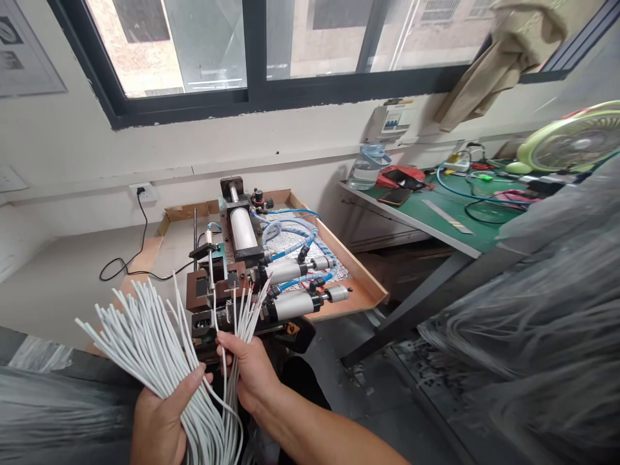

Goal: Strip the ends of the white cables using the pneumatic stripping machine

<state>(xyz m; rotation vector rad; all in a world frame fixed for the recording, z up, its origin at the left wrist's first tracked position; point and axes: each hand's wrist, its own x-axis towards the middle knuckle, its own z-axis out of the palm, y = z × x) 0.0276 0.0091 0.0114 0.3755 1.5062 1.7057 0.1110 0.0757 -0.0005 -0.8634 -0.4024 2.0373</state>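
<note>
My left hand (167, 413) is closed around a thick bundle of white cables (150, 342), whose ends fan out to the upper left. In my right hand (249, 371) is a smaller bunch of white cables (246, 316); some of its tips show reddish wire. A single cable (216, 313) stands up between my right thumb and fingers, its upper end at the front of a pneumatic machine (242, 229). The machine has silver cylinders (293, 305), brown blocks and blue air hoses. Whether the cable's tip is inside the machine, I cannot tell.
A wooden-edged tray (356, 278) surrounds the machine. To the right, a green table (436, 216) holds a phone (394, 197), a water jug (368, 166), a ruler (446, 216) and a fan (576, 142). Plastic-wrapped cable bundles (547, 336) flank both sides. A black cord (130, 265) lies left.
</note>
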